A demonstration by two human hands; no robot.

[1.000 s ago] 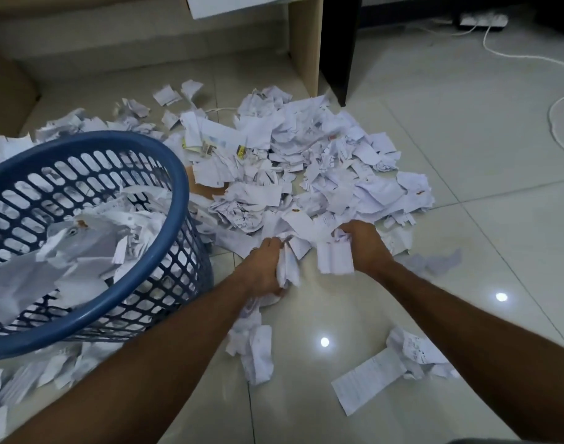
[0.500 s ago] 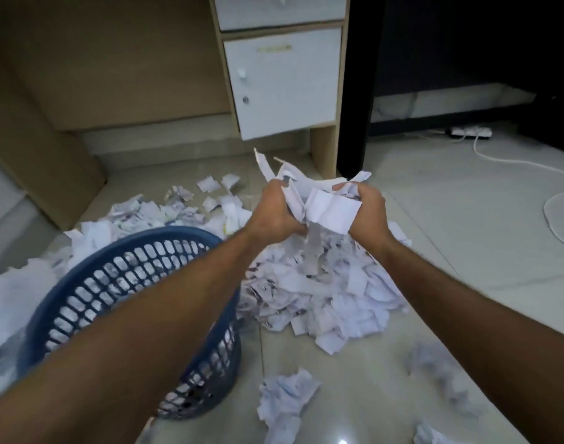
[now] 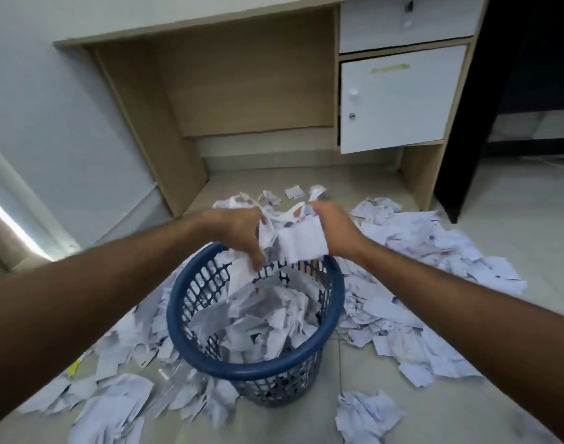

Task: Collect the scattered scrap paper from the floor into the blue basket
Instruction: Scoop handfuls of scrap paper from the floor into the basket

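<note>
A bunch of scrap paper (image 3: pixel 301 241) is held up between the left hand (image 3: pixel 239 230) and the right hand (image 3: pixel 330 227), right over the far edge of the blue basket (image 3: pixel 191 347). Each hand's fingers are curled round its side of the bunch, so both hands are gripping paper. Some strips already hang down from the left hand toward the inside of the basket.

The step in hand looks like the drop — the bunch has been carried over the basket and is ready to be let go. For the next move, the fingers would need to be opened wide while the bunch is kept over the middle, so that no bits slip outside the rim. Then more paper must be picked up, because a lot is left: a big pile (image 3: pixel 434 267) lies on the floor to the right, and loose bits (image 3: pixel 114 398) lie near and to the left.

The paper is thin, white and crumpled, with torn edges and small print on some bits. It looks light and floppy, so it may flutter when dropped. The basket is round, made of hard blue plastic, with a thick smooth rim and walls full of little holes. It is about half filled. The floor (image 3: pixel 514 213) is made of pale, shiny tiles — smooth and likely slippery under paper.
</note>
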